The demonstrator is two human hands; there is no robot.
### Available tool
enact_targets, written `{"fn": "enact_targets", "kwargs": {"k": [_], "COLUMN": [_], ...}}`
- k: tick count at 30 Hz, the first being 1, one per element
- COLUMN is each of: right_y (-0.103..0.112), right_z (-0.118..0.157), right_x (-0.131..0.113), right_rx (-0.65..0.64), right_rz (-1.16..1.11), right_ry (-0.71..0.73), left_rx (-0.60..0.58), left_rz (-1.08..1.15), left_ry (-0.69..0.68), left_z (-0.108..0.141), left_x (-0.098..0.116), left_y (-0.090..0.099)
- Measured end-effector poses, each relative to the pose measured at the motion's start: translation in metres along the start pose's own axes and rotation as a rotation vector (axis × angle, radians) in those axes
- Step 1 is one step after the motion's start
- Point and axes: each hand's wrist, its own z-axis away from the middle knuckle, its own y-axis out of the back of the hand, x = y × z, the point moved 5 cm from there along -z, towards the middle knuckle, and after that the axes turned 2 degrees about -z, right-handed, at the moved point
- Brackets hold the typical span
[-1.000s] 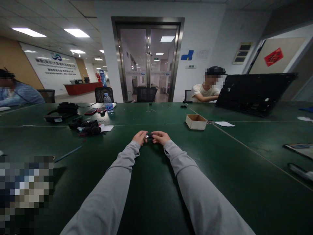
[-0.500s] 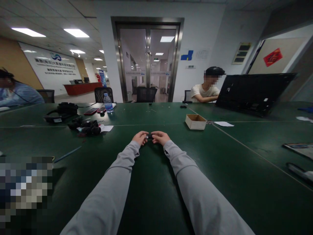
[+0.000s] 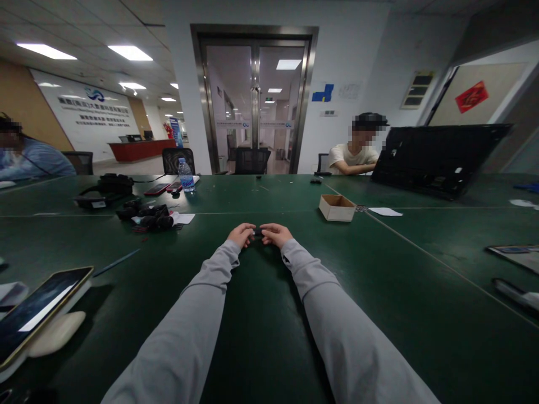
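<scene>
Over the green table (image 3: 269, 314), my left hand (image 3: 241, 234) and my right hand (image 3: 275, 234) face each other at mid-table. Between their fingertips is a small black object (image 3: 257, 232) with a shiny silvery end on the left side. Fingers of my left hand pinch the silvery end, while those of my right hand pinch the black end. Much of the object is covered by the fingers, and it is too small to tell its exact kind. Both my arms stretch forward in grey sleeves.
An open cardboard box (image 3: 337, 209) stands to the right, beyond my hands. On the left are a water bottle (image 3: 186, 176), black gear (image 3: 147, 216), a blue stick (image 3: 117, 262) and a phone (image 3: 44, 308). A large black screen (image 3: 438, 160) stands near a seated person (image 3: 356, 154).
Both hands keep their pinch on the small object with almost no movement. The camera view has shifted very slightly.
</scene>
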Motion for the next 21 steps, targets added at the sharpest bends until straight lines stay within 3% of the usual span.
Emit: {"fn": "enact_targets", "kwargs": {"k": [15, 21], "right_y": [0.0011, 0.001], "right_z": [-0.0023, -0.0024], "right_x": [0.0028, 0.0027], "right_rx": [0.007, -0.006], "right_rz": [0.005, 0.004], "right_ry": [-0.014, -0.001], "left_rx": [-0.033, 0.031], "left_rz": [-0.002, -0.01], "left_ry": [-0.029, -0.062], "left_z": [-0.0035, -0.0003], "left_x": [-0.0043, -0.0007], "left_y": [-0.003, 0.0014]}}
